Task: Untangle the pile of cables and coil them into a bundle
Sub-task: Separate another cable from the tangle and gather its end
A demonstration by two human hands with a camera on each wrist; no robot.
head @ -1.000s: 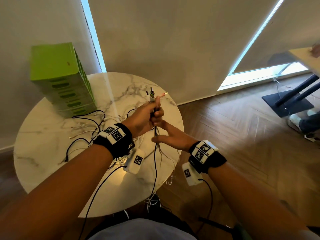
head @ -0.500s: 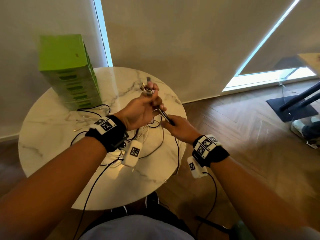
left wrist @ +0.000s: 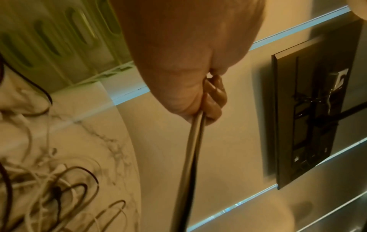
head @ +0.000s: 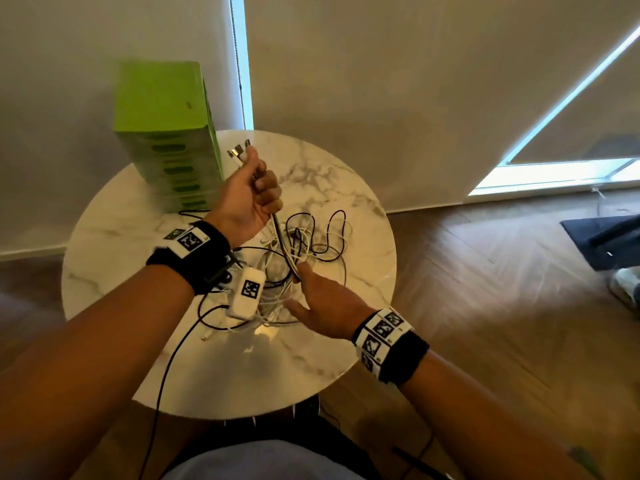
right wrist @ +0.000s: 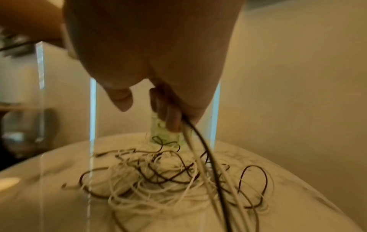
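A tangle of black and white cables [head: 311, 242] lies on the round marble table [head: 304, 368]. My left hand [head: 258, 188] is raised above the table and grips a bunch of cable ends, whose plugs [head: 239, 151] stick out above the fist. From that fist the strands [head: 282, 242] run down to my right hand [head: 302, 280], whose fingers curl round them just above the pile. The left wrist view shows fingers [left wrist: 215, 97] closed on the strands [left wrist: 195, 141]. In the right wrist view, curled fingers [right wrist: 168, 113] hold a black and a white strand [right wrist: 200, 150] over the pile [right wrist: 158, 180].
A green slotted box [head: 166, 133] stands at the table's far left edge against the wall. Wood floor lies to the right, where a shoe [head: 627, 289] shows at the frame's edge. A black wall panel [left wrist: 309, 109] is beyond the table.
My left hand has lifted the plug ends up and to the left. My right hand has slid down the strands, away from the left. The loose cable now lies heaped on the table.
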